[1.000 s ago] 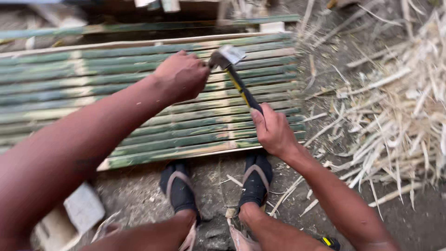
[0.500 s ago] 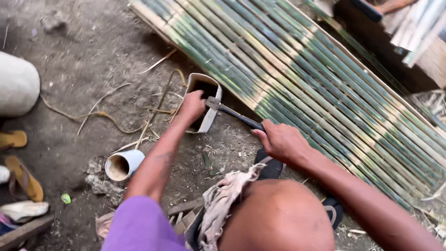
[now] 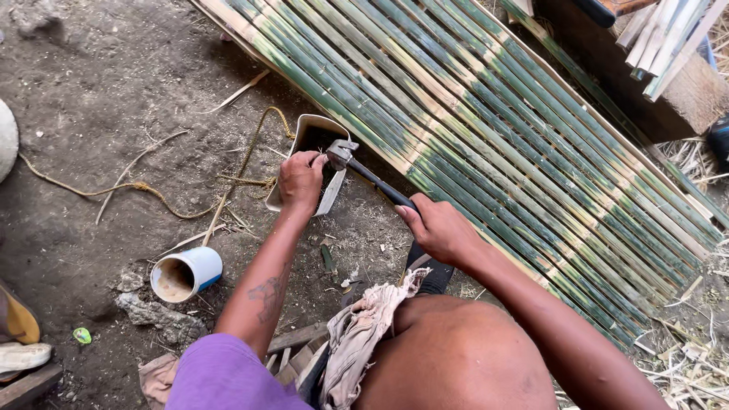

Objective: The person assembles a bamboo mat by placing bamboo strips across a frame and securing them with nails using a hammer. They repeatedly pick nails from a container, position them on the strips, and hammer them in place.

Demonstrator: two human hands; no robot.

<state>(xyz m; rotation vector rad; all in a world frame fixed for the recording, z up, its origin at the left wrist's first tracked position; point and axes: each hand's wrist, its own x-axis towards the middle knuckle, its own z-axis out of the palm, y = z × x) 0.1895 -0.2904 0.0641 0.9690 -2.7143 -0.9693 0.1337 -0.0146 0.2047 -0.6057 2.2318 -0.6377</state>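
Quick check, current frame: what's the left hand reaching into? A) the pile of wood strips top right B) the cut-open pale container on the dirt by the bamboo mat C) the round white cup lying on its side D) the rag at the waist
B: the left hand sits at the mouth of the cut-open pale container beside the bamboo mat, while the right hand holds the hammer over it; the round white cup lies apart, untouched.

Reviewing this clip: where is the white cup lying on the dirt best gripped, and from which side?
Grip the white cup around its round body, coming from above. It lies on its side, its open mouth facing left, with bare ground around it. Both hands are occupied elsewhere.
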